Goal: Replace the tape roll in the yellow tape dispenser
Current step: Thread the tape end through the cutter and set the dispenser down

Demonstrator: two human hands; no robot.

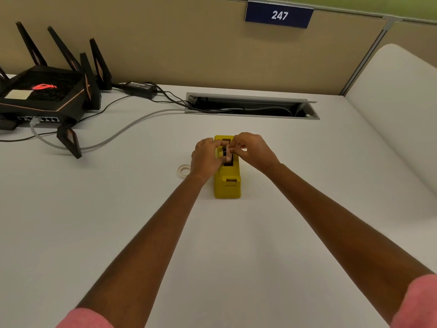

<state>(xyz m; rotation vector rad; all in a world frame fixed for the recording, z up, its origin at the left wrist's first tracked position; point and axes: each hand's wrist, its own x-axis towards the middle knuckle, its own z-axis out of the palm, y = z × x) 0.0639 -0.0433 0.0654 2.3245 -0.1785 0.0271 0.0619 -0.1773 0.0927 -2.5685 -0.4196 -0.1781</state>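
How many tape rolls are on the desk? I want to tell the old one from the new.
1 clearly: a white ring of tape lies flat on the table, left of the yellow tape dispenser, beside the left hand. Another may be hidden under the fingers.

Only one view was given, so no overlap w/ a second could be told. The scene was seen from head height, aimed fwd and steeply down along both forearms. The fingers were placed approx. at frame centre, at arm's reach from the lens. Beyond the fingers the partition wall was faced; the top edge was reached by it. Nearer than the fingers, bare desk filled the lower frame. Wide-angle bending was noted at the edges.
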